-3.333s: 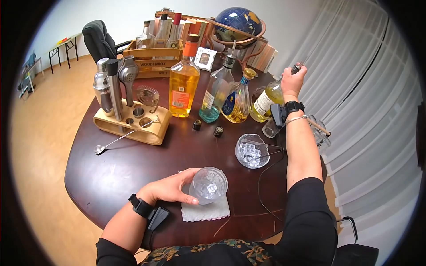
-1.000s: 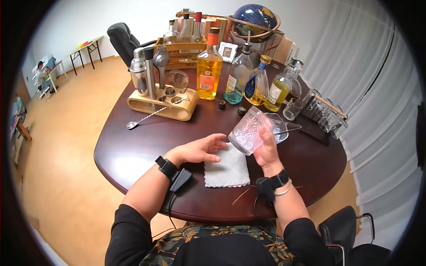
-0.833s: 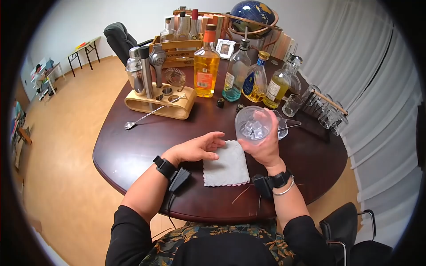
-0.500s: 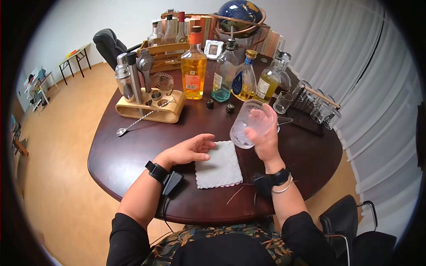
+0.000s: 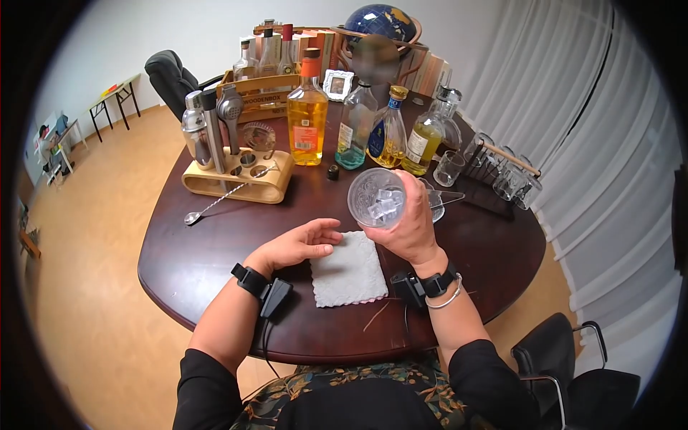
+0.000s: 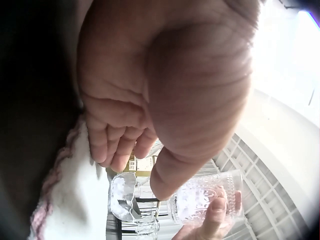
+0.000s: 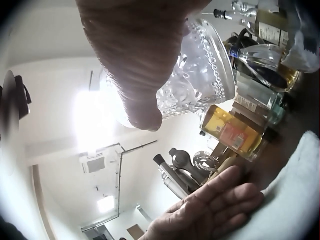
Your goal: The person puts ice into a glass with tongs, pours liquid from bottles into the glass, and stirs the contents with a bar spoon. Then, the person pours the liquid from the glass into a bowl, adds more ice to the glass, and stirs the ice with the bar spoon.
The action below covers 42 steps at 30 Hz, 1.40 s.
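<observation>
My right hand [image 5: 414, 226] grips a clear embossed tumbler [image 5: 364, 188] above the table, its mouth tipped up towards the head camera. Several ice cubes [image 5: 387, 206] lie inside. In the left wrist view the patterned side of the tumbler [image 6: 187, 205] shows beyond the thumb; the right wrist view shows its beaded band close up. My left hand [image 5: 297, 242] rests at the left edge of a folded white cloth [image 5: 349, 276], fingers relaxed and nothing in them. The palm of that left hand [image 7: 210, 207] faces the right wrist camera.
Behind the tumbler is a glass ice bowl [image 5: 435, 208] with tongs, partly hidden. Bottles, among them an amber one [image 5: 307, 118], line the back. A wooden bar-tool stand [image 5: 276, 188] with a bar spoon [image 5: 222, 201] is at left, a glass rack [image 5: 494, 188] at right.
My right hand has left the yellow bottle and taken the tumbler from my left hand, lifting it off the cloth. Its tilt keeps changing over the last second; the left hand stays put.
</observation>
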Each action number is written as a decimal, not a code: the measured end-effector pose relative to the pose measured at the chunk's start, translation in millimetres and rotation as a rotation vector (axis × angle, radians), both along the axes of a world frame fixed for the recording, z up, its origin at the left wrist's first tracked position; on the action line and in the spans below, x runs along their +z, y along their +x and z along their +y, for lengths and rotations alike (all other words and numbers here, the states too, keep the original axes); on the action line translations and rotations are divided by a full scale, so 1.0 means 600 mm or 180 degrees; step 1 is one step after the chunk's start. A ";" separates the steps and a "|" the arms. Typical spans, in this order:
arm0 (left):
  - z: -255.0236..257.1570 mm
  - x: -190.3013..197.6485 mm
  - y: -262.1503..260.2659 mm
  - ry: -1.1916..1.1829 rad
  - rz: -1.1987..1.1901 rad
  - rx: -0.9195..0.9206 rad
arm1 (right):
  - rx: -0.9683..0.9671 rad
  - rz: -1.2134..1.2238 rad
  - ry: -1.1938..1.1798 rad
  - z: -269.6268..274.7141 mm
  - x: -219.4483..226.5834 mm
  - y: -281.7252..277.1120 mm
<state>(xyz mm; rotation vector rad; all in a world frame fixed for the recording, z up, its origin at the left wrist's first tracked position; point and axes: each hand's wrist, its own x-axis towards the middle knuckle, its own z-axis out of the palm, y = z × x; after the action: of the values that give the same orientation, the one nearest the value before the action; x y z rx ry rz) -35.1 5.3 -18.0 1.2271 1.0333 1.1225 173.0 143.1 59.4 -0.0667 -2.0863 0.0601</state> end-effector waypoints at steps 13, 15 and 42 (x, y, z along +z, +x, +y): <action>-0.001 0.004 0.004 -0.0080 0.0000 0.0137 | 0.1083 0.0698 -0.2456 0.014 -0.014 0.018; -0.002 0.003 0.004 -0.0047 -0.0077 0.0152 | -0.0269 0.0037 -0.0473 0.000 -0.003 0.022; -0.004 0.015 0.003 0.0157 -0.1066 0.0525 | 0.1948 0.0853 -0.3745 0.025 -0.014 0.039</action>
<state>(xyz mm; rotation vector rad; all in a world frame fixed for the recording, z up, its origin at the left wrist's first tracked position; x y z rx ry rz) -33.4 2.6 -9.0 0.9616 0.8649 1.4334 196.4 158.2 51.1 -0.1163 -1.4789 1.5523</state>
